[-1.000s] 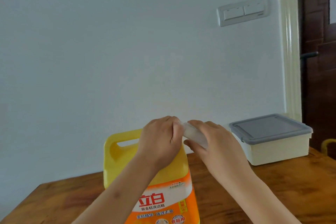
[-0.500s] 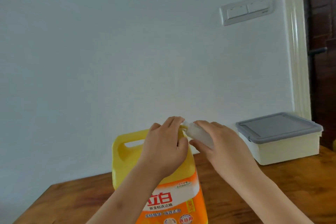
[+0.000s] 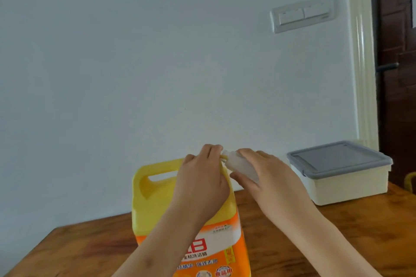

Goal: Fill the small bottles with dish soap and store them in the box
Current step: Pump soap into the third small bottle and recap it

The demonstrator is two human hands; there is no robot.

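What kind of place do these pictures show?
Probably a room in a home: a wooden table against a plain wall, a double light switch on that wall, a dark wooden door at the right, and a big dish soap jug.

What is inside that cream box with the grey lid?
Its contents are hidden. The grey lid covers the cream box completely, and the walls are opaque, so only its outside shows.

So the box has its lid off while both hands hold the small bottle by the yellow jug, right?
No: the head view shows the grey lid on the box. The left hand and right hand do hold the small bottle by the yellow jug.
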